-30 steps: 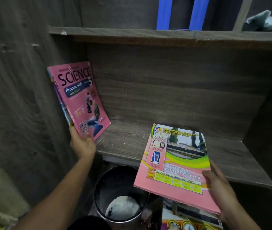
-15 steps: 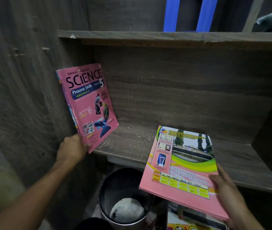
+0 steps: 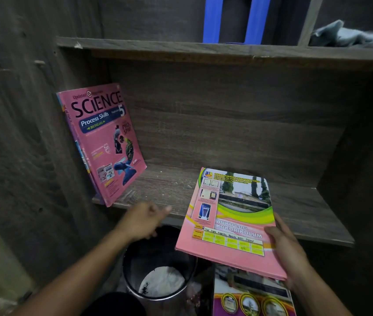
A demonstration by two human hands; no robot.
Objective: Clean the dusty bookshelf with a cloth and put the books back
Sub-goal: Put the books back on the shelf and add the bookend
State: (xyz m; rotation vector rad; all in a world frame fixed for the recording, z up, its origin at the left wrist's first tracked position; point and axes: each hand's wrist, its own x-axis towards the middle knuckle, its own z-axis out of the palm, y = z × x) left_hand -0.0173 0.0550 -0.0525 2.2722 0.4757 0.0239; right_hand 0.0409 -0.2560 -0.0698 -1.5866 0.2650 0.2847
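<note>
The science book (image 3: 106,142) stands on the lower shelf (image 3: 306,208) at its left end, tilted, with its top leaning against the side wall (image 3: 33,133); a thinner book is squeezed behind it. The left hand (image 3: 144,221) hangs just below the shelf's front edge, blurred, its grip loose around nothing, apart from the book. The right hand (image 3: 288,245) has its grip clamped on the lower right corner of a pink log book (image 3: 233,222), thumb on the cover, holding it nearly flat over the shelf's front edge. Below sits a metal bin (image 3: 158,265) with something white inside, and another book (image 3: 249,293) just beside it. A grey cloth (image 3: 351,35) lies on the upper shelf (image 3: 181,45), far right.
</note>
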